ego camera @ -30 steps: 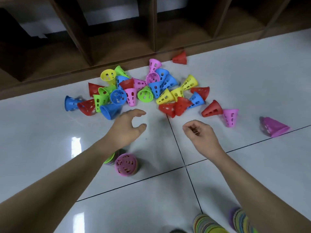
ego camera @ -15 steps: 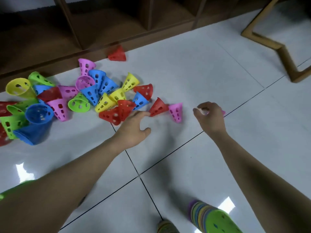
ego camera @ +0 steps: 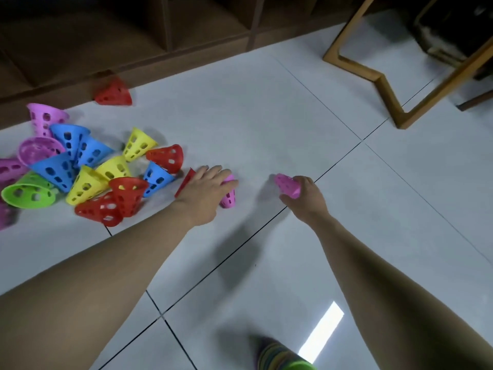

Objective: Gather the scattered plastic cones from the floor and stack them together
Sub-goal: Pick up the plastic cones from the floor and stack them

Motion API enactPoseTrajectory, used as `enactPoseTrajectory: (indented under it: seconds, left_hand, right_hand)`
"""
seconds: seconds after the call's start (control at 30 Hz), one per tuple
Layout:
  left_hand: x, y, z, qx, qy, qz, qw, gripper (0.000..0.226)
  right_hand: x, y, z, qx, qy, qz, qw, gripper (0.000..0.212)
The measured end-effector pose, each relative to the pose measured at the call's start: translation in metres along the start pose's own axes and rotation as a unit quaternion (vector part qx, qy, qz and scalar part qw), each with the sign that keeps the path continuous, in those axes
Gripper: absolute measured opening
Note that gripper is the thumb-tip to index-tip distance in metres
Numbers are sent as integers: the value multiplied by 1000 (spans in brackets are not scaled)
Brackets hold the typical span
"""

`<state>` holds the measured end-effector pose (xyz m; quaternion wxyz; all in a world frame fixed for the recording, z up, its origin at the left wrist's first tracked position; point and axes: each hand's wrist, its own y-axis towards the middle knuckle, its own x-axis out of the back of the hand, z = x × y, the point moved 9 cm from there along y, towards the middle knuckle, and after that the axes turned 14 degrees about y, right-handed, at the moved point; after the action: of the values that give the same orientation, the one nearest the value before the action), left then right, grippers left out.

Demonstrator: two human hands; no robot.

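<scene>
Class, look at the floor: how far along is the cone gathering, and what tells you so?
Done: a multicoloured stack stands at the bottom edge. In hand: the right hand has a pink cone in its grip; the left hand lies over a second pink cone and a red one. Left: the scattered pile and a lone red cone by the shelf.

A glossy white tiled floor [ego camera: 266,110] with dark grout lines carries a heap of perforated plastic cones [ego camera: 88,172] at left, a lone red perforated cone [ego camera: 113,93] by the wooden shelf base, and a bent wooden furniture leg [ego camera: 373,76].
</scene>
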<state>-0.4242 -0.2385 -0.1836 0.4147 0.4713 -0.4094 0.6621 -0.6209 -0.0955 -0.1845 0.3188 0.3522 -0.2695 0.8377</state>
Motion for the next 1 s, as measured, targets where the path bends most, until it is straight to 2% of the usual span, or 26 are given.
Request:
enactPoseTrajectory:
  seconds: [0.1,0.17,0.23,0.3,0.4,0.47,0.57,0.67,0.77,0.87,1.0]
  left_hand:
    - [5,-1,2,0,68,-61,996,66]
    - [1,-5,5,22,100,-59,993,49]
    - [-8,-10,13,53,86,-41,994,43]
    - [-12,-18,21,58,43,-55,996,42]
    - [-11,-41,41,90,-127,-91,984,52]
    - [-6,-57,57,126,-228,-101,960,55]
    - [4,-79,76,140,-251,-108,952,58]
    - [16,-104,98,149,-235,-108,954,65]
    - [31,-138,118,168,-237,-113,950,71]
    - [45,-187,138,194,-234,-122,945,71]
    - [51,-264,166,259,-222,-116,933,66]
  right_hand:
    - [1,-3,2,22,-11,-24,999,56]
    - [0,-5,6,25,-18,-40,999,52]
    - [-4,-7,11,20,-25,-49,998,51]
    - [-9,-6,15,18,-73,-42,996,60]
    - [-10,-5,12,-11,-92,-47,995,67]
    - [-6,-6,5,-48,-95,-45,993,59]
    - [-5,-10,10,-67,-140,-22,988,38]
    - [-3,-20,33,-46,-61,-39,996,22]
    - [-24,-33,75,25,47,0,999,23]
    - [-54,-54,129,72,190,64,977,23]
    - [-91,-96,213,175,245,139,943,29]
